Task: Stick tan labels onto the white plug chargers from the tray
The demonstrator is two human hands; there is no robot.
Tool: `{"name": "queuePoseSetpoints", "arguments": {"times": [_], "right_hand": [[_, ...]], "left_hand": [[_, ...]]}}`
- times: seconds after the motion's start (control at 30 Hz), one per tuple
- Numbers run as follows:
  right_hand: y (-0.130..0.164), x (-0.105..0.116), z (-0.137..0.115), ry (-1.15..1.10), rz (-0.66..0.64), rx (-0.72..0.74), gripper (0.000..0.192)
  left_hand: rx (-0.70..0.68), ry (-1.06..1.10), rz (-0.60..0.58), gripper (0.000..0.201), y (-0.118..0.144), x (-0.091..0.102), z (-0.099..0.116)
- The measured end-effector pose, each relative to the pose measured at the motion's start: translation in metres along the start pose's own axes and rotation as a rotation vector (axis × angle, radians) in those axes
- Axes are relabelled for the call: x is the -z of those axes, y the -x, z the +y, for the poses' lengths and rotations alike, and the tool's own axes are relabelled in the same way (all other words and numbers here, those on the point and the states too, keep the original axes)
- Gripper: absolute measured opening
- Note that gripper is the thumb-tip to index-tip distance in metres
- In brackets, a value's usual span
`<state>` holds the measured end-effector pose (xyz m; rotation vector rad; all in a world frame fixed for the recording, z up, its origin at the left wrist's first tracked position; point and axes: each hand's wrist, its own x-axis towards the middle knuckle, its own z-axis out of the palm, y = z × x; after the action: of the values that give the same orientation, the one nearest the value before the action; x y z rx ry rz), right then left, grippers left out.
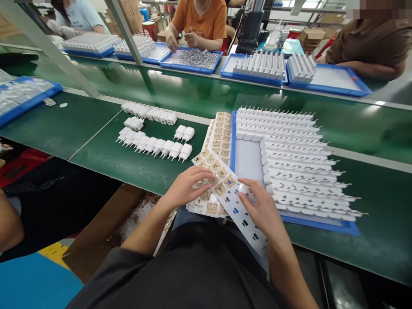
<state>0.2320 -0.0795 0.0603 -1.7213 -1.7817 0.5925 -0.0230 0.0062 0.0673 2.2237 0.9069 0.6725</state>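
A long sheet of tan stickers (236, 211) lies slantwise before me, its lower part showing white backing with dark and blue cutouts. My left hand (189, 185) holds the sheet's left edge near its upper part, thumb and fingers closed on it. At the opposite edge, my right hand (262, 208) has its thumb and index finger curled on the sheet beside a tan sticker. Whether a sticker is lifted between them is too small to tell. Beneath lies a stack of similar sticker sheets (222, 133). White plug chargers (289, 159) fill much of the blue tray (233, 141) on the right.
Loose white chargers (157, 146) stand in rows at the left on the green table (106, 156). A cardboard box (93, 231) with clear plastic scraps sits below the edge. Across the belt (193, 92), people sit behind blue trays (257, 79). Another person's arm (9, 223) shows at left.
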Motion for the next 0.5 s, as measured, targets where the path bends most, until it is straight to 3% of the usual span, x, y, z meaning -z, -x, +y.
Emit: {"name": "queuePoseSetpoints", "arguments": {"times": [0.1,0.23,0.5], "right_hand": [[0.025,0.006,0.008,0.033,0.006,0.013,0.031],[0.047,0.005,0.021,0.166,0.062,0.077,0.030],[0.023,-0.021,0.016,0.295,0.167,0.110,0.023]], "left_hand": [[-0.191,-0.220,-0.041,0.031,-0.028,-0.031,-0.004],[-0.272,-0.321,-0.150,0.033,-0.036,-0.058,-0.008],[-0.250,-0.351,-0.124,0.036,-0.026,-0.065,-0.011]]}}
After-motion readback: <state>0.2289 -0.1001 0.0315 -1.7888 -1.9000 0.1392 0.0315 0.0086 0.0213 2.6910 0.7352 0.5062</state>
